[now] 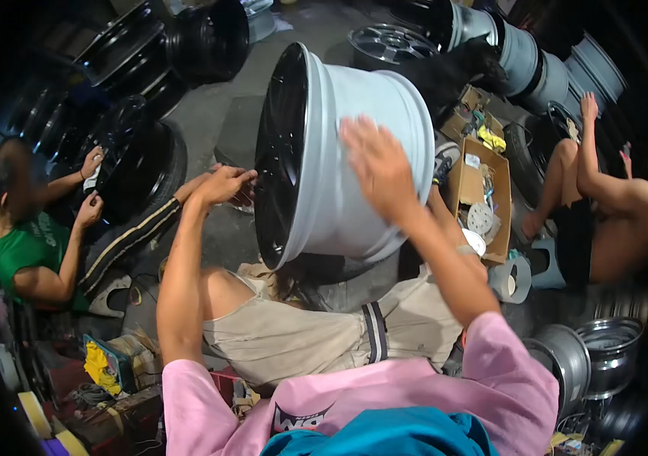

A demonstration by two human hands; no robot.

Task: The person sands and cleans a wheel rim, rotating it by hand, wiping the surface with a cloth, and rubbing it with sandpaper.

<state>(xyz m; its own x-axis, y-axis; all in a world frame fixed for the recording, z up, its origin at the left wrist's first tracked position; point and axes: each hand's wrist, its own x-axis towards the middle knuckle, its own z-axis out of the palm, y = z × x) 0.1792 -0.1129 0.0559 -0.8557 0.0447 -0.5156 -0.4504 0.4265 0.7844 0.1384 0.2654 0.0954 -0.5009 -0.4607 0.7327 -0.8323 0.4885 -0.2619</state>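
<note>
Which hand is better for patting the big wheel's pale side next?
Probably the right hand: it's over the wheel's pale side, while the left hand is at the black face.

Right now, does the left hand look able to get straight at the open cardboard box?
Probably not directly: the wheel stands between the left hand and the cardboard box, and the right forearm also crosses that side.

A wheel workshop, shown by the row of rims (519,59) and supply box (459,184)
</note>
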